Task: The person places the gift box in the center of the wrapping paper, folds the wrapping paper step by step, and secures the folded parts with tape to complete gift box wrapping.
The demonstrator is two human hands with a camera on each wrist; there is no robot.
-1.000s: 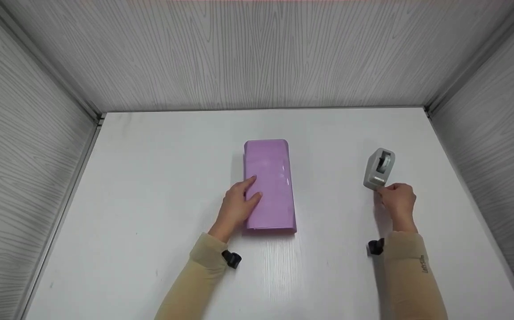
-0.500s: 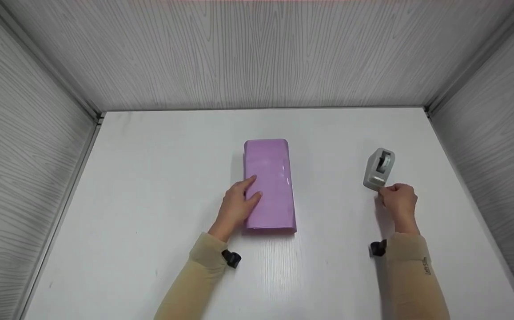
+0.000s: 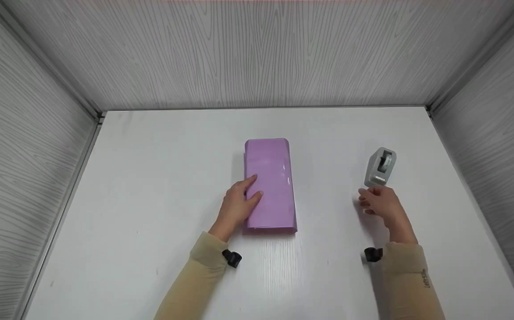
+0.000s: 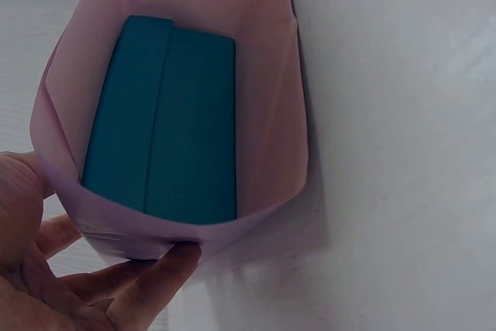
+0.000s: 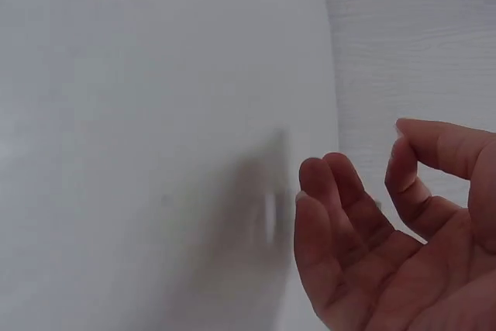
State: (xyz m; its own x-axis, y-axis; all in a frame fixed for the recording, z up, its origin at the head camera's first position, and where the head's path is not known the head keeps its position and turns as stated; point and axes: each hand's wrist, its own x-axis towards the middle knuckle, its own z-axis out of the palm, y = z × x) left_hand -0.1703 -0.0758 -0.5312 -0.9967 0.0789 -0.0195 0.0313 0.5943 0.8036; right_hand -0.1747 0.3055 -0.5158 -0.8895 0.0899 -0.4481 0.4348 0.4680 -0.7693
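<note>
A box in purple wrapping paper (image 3: 270,178) lies lengthwise on the table. In the left wrist view its near end gapes, showing a teal box (image 4: 178,122) inside the paper. My left hand (image 3: 235,204) rests on its left edge, thumb and index finger pressing the top; the other fingers are mostly hidden there. A grey tape dispenser (image 3: 380,165) stands at the right. Just below and left of it, my right hand (image 3: 383,202) pinches thumb against index finger, apparently on a short piece of clear tape that hardly shows. The other fingers (image 5: 318,249) curl loosely.
The white tabletop (image 3: 159,178) is bounded by grey wood-grain panels at the back (image 3: 257,53), left and right. Both forearms, each with a black wrist camera (image 3: 373,254), come in from the front edge.
My right hand has come away from the dispenser's front end, moving left and slightly toward me, fingertips still pinched. My left hand and the wrapped box hold still.
</note>
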